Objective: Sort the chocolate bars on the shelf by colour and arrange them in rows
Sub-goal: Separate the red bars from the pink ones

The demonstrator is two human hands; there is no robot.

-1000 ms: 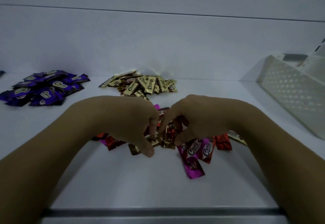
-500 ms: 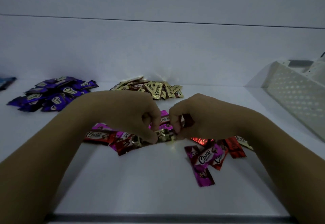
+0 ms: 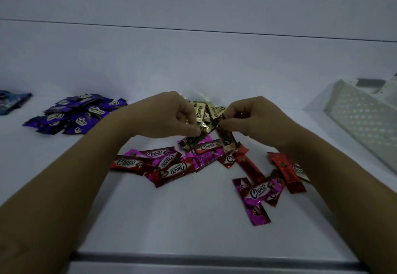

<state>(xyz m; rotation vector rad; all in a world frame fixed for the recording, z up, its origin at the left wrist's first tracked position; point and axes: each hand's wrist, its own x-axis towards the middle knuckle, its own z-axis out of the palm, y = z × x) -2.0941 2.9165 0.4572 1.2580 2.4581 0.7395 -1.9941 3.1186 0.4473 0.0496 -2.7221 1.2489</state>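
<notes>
The left hand (image 3: 169,116) and right hand (image 3: 251,119) have lifted off the mixed pile (image 3: 171,166), both grips pinching gold bars (image 3: 203,115). Red and pink remain unsorted.

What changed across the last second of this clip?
The left hand and right hand were digging in the red and pink pile. They have lifted off it, towards the back of the shelf, and now pinch a few gold-wrapped bars between them. The purple pile and the white basket stayed put.
</notes>
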